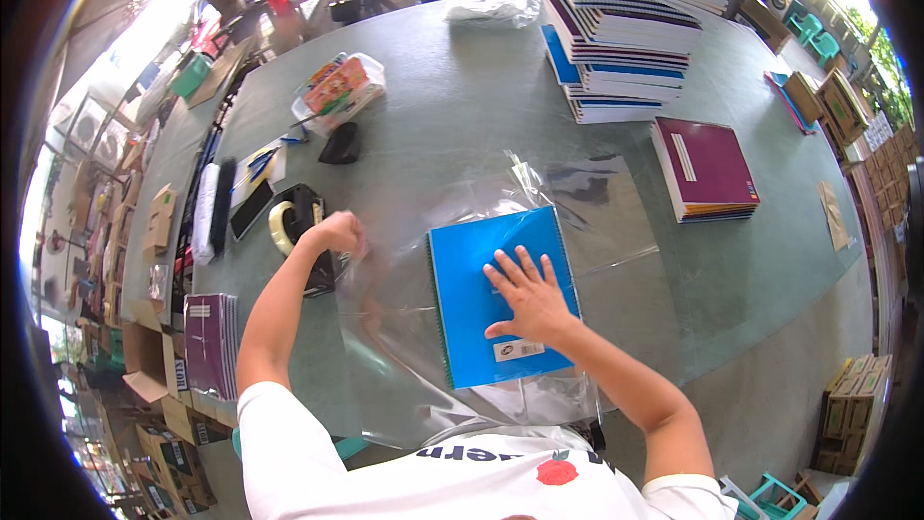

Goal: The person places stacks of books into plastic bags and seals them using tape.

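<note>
I am looking down at a blue spiral notebook (pixel 500 294) lying flat on a sheet of clear plastic film (pixel 404 327) near the near edge of the desk (pixel 462 106), directly in front of me. Its long axis is running from the near edge toward the far edge, tilted slightly, with the wire spine along its left side and a white label at its near right corner. My right hand (pixel 527 297) is pressing flat on the cover, fingers spread and released, pointing toward the far edge. My left hand (pixel 339 229) is clenching into a fist over the left edge of the film, just beside a black tape dispenser (pixel 298 221); I cannot tell whether it is pinching the film or tape. The film is spreading out under the notebook, reaching past it toward the far right. Further out, a maroon notebook stack (pixel 705 171) is sitting toward the desk's right edge, well apart from the blue one, and a tall pile of notebooks (pixel 621 29) is standing near the far edge.
</note>
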`<state>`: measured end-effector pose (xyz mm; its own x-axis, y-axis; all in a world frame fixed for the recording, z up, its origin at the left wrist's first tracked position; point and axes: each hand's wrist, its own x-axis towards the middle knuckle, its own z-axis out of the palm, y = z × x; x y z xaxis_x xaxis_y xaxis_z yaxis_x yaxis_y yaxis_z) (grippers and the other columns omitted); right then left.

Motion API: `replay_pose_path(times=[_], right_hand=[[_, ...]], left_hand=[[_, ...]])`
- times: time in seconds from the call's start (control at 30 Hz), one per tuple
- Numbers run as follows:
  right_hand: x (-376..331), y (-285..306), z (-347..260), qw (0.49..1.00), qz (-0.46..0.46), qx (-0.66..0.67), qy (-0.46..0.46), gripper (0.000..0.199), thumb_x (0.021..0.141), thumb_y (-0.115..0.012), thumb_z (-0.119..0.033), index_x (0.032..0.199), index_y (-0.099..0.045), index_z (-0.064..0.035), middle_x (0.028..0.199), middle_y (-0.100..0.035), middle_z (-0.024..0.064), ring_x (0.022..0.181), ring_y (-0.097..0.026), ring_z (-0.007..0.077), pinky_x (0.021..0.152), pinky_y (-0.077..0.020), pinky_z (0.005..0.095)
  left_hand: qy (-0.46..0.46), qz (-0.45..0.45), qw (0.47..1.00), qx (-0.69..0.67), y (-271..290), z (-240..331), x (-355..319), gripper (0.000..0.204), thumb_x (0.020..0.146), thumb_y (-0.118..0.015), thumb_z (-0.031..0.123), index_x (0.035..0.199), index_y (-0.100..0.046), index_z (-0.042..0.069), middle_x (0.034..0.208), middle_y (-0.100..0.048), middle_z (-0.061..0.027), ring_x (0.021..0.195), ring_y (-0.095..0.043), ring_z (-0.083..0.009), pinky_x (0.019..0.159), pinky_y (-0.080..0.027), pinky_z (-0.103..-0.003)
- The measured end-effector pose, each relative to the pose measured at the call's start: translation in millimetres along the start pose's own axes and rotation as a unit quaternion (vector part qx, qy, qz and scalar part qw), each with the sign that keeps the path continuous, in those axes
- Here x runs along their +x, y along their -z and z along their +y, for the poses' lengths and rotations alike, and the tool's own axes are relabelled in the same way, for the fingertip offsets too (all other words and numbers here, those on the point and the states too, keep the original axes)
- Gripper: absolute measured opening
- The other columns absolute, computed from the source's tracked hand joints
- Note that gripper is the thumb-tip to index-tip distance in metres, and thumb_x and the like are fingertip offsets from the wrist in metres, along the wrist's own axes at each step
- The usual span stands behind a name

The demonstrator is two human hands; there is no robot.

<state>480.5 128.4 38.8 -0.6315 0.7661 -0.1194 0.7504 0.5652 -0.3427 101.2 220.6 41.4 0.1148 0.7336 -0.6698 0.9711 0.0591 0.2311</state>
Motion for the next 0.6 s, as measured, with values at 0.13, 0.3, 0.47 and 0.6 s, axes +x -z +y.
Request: replay_pose_path(times=[0.13, 0.3, 0.47, 0.6], right_hand=[[0, 1, 10, 1.0, -0.02, -0.002, 0.008, 0.102, 0.058, -0.064, -0.069, 0.141, -0.028, -0.0216, 0.148, -0.02, 0.0058, 0.138, -0.007, 0.0305, 0.109, -0.0034, 0.0533], [4, -3, 6, 0.999, -0.013, -0.031, 0.026, 0.106, 0.056, -0.056, -0.079, 0.141, -0.026, -0.0244, 0.147, -0.02, 0.005, 0.137, -0.009, 0.0298, 0.109, -0.0042, 0.0531], [3, 6, 12, 0.997, -0.023, -0.063, 0.027, 0.107, 0.055, -0.054, -0.082, 0.141, -0.026, -0.0243, 0.146, -0.023, 0.0064, 0.136, -0.013, 0.0319, 0.108, -0.0098, 0.0554], [10, 26, 9, 0.99, -0.083, -0.082, 0.076, 0.112, 0.051, -0.062, -0.078, 0.142, -0.024, -0.0245, 0.145, -0.026, 0.0062, 0.133, -0.02, 0.0326, 0.106, -0.0166, 0.0542]], left_hand=[[-0.089, 0.221, 0.661, -0.712, -34, 36, -58, 0.027, 0.074, -0.069, 0.017, 0.097, -0.062, 0.007, 0.08, -0.063, -0.0014, 0.068, -0.058, -0.0137, 0.061, -0.046, -0.028], [-0.004, 0.186, 0.728, -0.66, -100, 47, -88, 0.044, 0.077, -0.068, 0.017, 0.115, -0.05, 0.006, 0.074, -0.058, -0.0004, 0.067, -0.056, -0.0136, 0.062, -0.045, -0.028], [0.041, 0.171, 0.794, -0.582, -122, 95, -136, 0.041, 0.076, -0.071, 0.018, 0.109, -0.053, 0.003, 0.072, -0.058, -0.0007, 0.063, -0.054, -0.0109, 0.06, -0.047, -0.03], [-0.036, 0.179, 0.754, -0.631, -128, 78, -148, 0.023, 0.083, -0.064, 0.023, 0.091, -0.059, 0.002, 0.068, -0.057, -0.0021, 0.058, -0.055, -0.0097, 0.051, -0.047, -0.027]])
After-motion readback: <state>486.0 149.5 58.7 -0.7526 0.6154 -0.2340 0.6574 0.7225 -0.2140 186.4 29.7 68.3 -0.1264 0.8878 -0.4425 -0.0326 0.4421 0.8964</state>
